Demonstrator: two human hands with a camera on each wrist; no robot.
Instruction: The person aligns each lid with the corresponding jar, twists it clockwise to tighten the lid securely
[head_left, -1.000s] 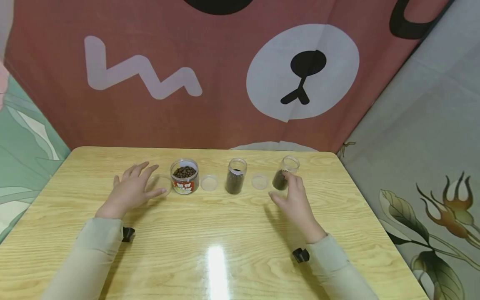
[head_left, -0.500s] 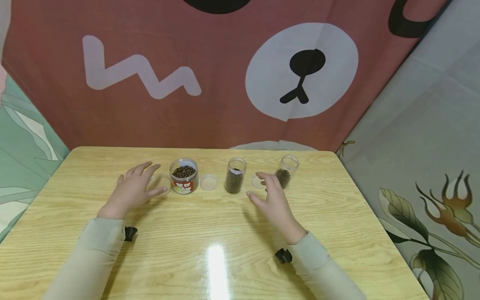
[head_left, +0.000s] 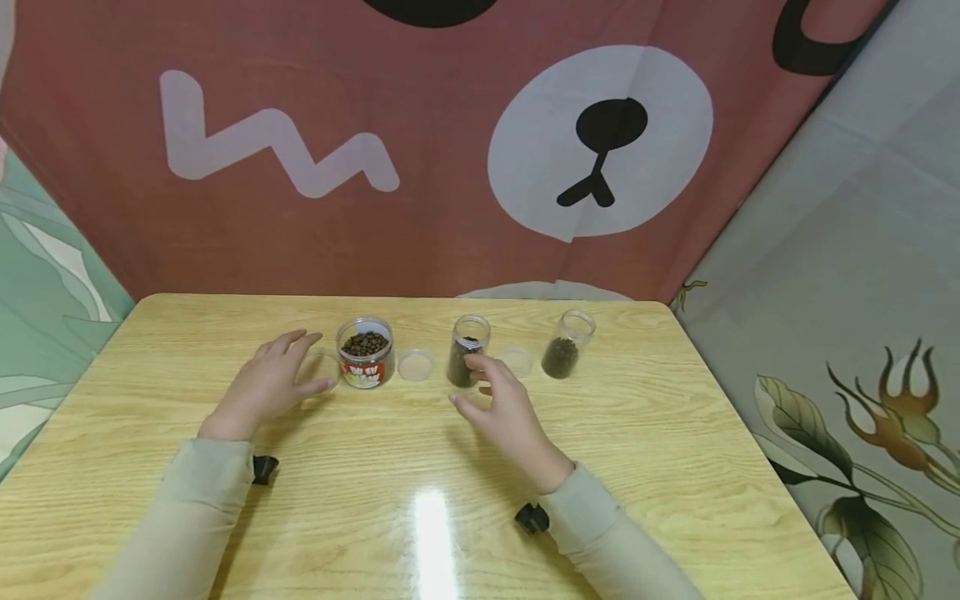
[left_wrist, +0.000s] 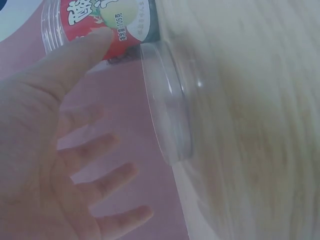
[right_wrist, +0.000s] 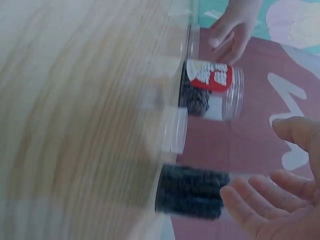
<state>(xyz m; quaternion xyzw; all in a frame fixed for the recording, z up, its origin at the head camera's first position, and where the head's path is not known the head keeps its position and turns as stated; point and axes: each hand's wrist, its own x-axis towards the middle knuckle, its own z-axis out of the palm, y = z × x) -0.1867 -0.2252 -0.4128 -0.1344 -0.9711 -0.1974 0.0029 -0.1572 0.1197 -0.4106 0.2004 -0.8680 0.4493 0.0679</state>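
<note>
My left hand (head_left: 266,385) hovers with spread fingers over a large clear lid (left_wrist: 167,102) lying on the table. Beside it stands a wide clear jar (head_left: 365,353) with a red label, uncovered and partly filled with brown bean-like pieces. In front of the middle jar (head_left: 459,360), a narrow one with dark contents, is my right hand (head_left: 504,414), its thumb and fingers apart and nothing between them. The right wrist view has those fingertips close by that jar's upper part. A third narrow jar (head_left: 561,357), also uncovered with dark contents, stands to the right.
Between the wide jar and the middle jar lies a small clear lid (head_left: 416,365). Another small lid (head_left: 516,362) lies between the two narrow jars. Behind the wooden table (head_left: 337,500) hangs a reddish-brown cloth (head_left: 435,242) with a bear pattern.
My right hand has moved left from the right-hand jar, past the small lid, to the middle jar. The left hand stays nearly in place by the large lid.
</note>
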